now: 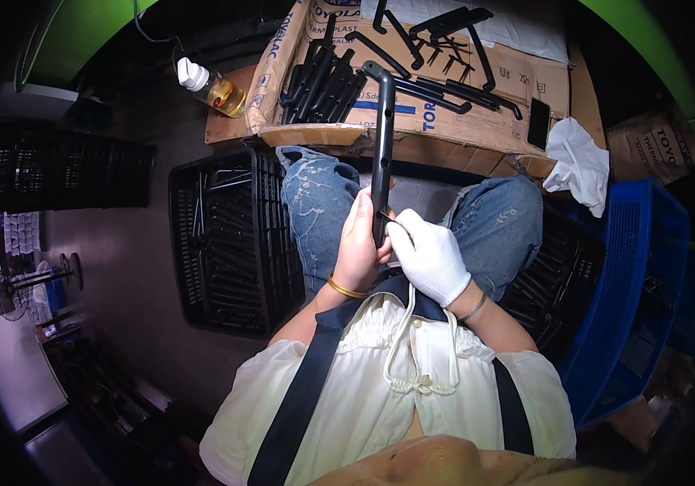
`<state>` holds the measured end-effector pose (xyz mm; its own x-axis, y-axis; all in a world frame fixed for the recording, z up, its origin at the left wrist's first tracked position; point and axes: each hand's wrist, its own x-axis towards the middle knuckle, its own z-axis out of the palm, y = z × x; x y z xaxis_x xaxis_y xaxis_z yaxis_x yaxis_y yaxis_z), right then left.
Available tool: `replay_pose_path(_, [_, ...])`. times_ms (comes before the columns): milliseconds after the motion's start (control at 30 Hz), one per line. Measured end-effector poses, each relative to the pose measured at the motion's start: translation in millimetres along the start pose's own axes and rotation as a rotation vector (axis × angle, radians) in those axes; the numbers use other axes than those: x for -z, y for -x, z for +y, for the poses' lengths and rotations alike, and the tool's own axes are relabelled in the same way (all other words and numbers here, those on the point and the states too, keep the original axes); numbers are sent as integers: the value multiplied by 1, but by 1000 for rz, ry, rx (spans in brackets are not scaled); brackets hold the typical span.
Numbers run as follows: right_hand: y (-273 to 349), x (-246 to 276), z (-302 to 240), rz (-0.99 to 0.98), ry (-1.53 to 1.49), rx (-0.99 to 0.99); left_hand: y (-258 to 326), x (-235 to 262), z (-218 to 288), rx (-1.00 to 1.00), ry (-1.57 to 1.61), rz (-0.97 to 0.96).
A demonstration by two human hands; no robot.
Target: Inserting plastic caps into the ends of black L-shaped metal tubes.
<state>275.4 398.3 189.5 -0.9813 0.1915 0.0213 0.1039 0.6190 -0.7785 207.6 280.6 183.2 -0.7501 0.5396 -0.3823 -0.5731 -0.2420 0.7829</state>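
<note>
My left hand, bare and with a gold bangle at its wrist, is wrapped round the lower end of a long black plastic bar. The bar stands nearly upright in view, with holes along its face and a bent, rounded top end. Beside it my right hand, in a white knit glove, pinches a small thin black piece against the bar's lower part. Its exact shape is mostly hidden by the fingers. More black bars lie on the cardboard ahead, near several small black pins.
Black crates of dark bars stand left and right of my knees. A blue crate is further right. On the cardboard's right side are a phone and white cloth; a bottle stands at its left.
</note>
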Motion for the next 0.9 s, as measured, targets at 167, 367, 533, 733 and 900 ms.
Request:
replay_pose_path(167, [-13, 16, 3, 163, -260, -153, -4, 18, 10, 108, 186, -182])
replay_pose_path(367, [-63, 37, 73, 460, -329, -122, 23, 39, 14, 307, -222, -521])
replay_pose_path(533, [-85, 73, 78, 188, -420, -138, 39, 45, 26, 97, -518, -743])
replay_pose_path(733, [-88, 73, 92, 89, -320, -191, 40, 51, 30, 396, -103, -611])
replay_pose_path(900, [-85, 85, 76, 116, -286, -315, 36, 40, 26, 410, -97, -560])
